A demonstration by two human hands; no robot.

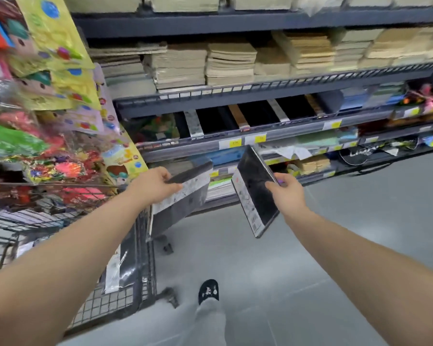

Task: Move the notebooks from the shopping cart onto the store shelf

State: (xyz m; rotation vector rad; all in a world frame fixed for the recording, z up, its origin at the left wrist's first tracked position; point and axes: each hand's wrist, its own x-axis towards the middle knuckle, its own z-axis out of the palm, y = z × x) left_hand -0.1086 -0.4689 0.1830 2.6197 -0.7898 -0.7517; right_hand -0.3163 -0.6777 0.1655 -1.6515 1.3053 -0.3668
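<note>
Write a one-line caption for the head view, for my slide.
Left hand grips one dark notebook, right hand a second notebook, before the store shelf; shopping cart at left.

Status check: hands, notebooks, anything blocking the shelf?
Left hand grips black notebook by the cart. Right hand grips second notebook, tilted, in front of the shelf. Neither shelved yet; nothing seen in the way.

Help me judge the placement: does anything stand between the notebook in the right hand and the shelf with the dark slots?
Nothing visible does: the notebook in the right hand is in open air below the shelf.
</note>
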